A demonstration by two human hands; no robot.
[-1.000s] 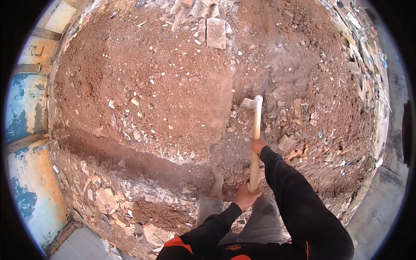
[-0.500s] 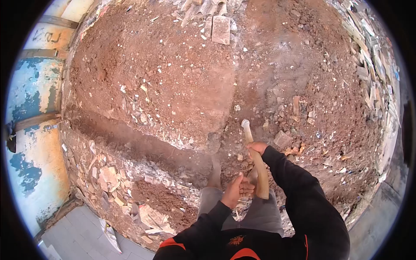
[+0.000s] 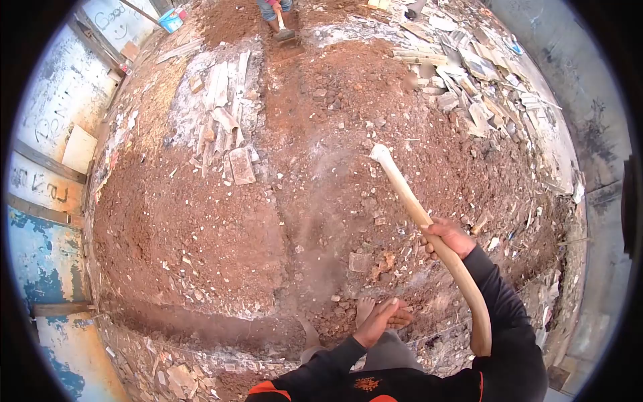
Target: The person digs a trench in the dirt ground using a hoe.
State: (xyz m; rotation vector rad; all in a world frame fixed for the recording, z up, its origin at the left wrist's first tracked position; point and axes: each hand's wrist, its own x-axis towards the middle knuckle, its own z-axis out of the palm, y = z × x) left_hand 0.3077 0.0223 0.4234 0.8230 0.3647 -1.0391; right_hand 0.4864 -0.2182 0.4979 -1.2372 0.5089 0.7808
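My right hand [image 3: 447, 238] is closed around the curved wooden handle of a hoe [image 3: 408, 194], about midway along it. The pale far end points up and away over the soil; its blade cannot be made out clearly. The handle's near end reaches back beside my right sleeve. My left hand [image 3: 383, 321] is open in front of my body, fingers stretched out, touching nothing that I can see. Beneath the hands lies loose reddish soil [image 3: 321, 261] with small stones and dust. Part of my bare feet [image 3: 365, 308] shows near the left hand.
Another person [image 3: 271, 8] works at the far end with a hoe blade [image 3: 284, 35] on the ground. Broken roofing sheets [image 3: 221, 100] and a flat slab [image 3: 241, 166] lie ahead left. Rubble [image 3: 475, 74] lines the grey wall [image 3: 569, 80] on the right. A trench [image 3: 194, 321] crosses the left.
The view has tilted up, bringing the other person into sight. My right hand has raised the hoe and moved right. My left hand, then near the handle's end, is now apart from it.
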